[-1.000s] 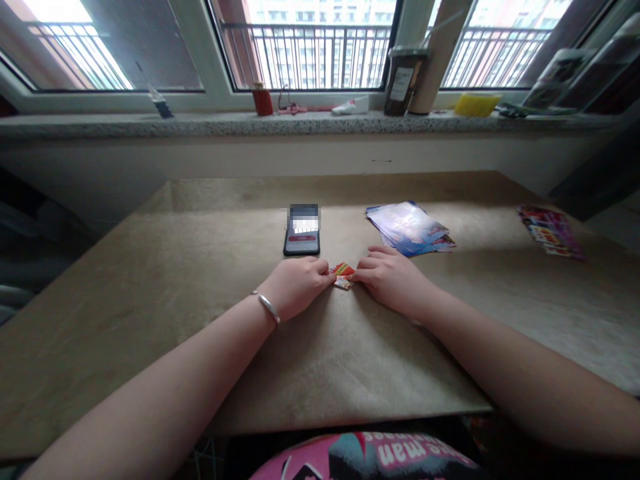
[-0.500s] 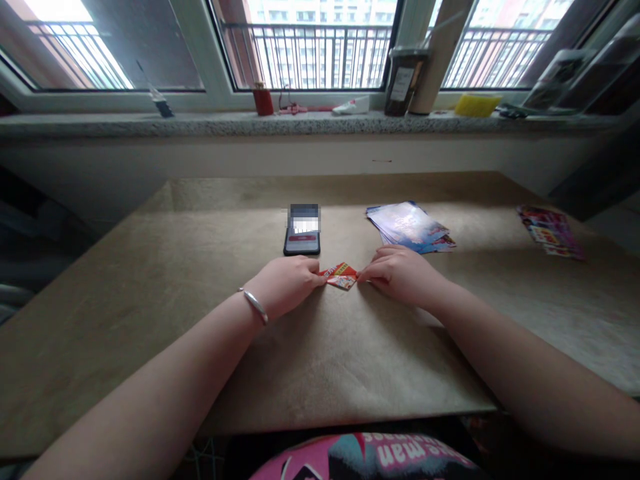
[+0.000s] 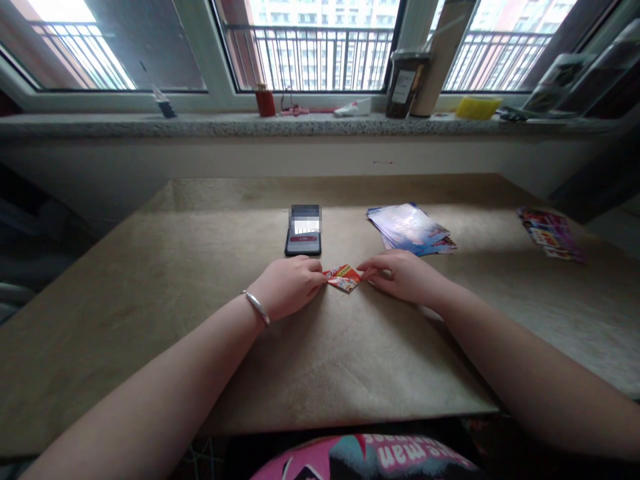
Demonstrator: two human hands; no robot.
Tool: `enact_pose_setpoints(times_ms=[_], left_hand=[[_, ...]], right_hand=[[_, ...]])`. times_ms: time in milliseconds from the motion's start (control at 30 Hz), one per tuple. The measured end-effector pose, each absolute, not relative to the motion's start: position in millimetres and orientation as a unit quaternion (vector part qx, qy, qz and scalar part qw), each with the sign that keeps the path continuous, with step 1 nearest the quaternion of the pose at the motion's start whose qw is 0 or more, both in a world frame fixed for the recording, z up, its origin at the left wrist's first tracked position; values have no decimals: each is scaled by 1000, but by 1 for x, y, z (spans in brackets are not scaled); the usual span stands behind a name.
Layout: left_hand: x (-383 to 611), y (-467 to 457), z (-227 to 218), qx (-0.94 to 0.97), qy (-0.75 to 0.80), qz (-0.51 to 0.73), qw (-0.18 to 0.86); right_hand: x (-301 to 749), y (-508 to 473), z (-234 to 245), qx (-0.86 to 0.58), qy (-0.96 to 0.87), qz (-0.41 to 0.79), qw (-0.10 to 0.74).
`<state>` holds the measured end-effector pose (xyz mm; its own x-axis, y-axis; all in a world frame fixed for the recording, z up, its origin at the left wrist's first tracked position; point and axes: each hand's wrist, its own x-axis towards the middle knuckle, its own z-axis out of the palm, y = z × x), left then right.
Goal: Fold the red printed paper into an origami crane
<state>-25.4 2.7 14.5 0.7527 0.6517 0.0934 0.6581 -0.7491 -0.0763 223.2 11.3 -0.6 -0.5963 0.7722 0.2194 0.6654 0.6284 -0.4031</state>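
Note:
A small folded piece of printed paper (image 3: 344, 278), red, yellow and white, lies on the table between my two hands. My left hand (image 3: 295, 283), with a silver bangle at the wrist, pinches its left corner between thumb and fingers. At the right corner is my right hand (image 3: 395, 275), its thumb and forefinger slightly apart and the fingertips beside the paper's edge. Whether those fingertips still touch the paper is hard to see.
A phone (image 3: 303, 230) lies just beyond my left hand. Behind my right hand is a stack of bluish printed sheets (image 3: 410, 229). More colourful printed papers (image 3: 550, 233) lie at the table's right. Jars and a yellow sponge-like block (image 3: 477, 107) stand on the windowsill (image 3: 210, 125).
My right hand's fingers have opened a little and drawn off the paper's right corner. The paper has shifted slightly to the right in view; my left hand keeps its pinch.

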Motion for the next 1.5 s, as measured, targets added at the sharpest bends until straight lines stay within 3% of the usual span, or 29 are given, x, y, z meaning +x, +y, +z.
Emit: enact_pose_setpoints(times_ms=[167, 400, 600, 900, 1500], left_hand=[[-21, 1, 11, -927, -366, -63, 46], [-17, 0, 7, -926, -365, -92, 24], [-14, 1, 3, -936, -334, -112, 0], [-7, 1, -2, -931, -338, -134, -35], [2, -1, -2, -899, -423, -116, -7]], right_hand=[[222, 12, -6, -430, -838, 245, 231], [217, 12, -7, -422, -863, 182, 208], [213, 14, -13, -390, -879, 134, 238], [204, 4, -8, -388, -905, 35, 173], [200, 9, -14, -414, -892, 28, 178]])
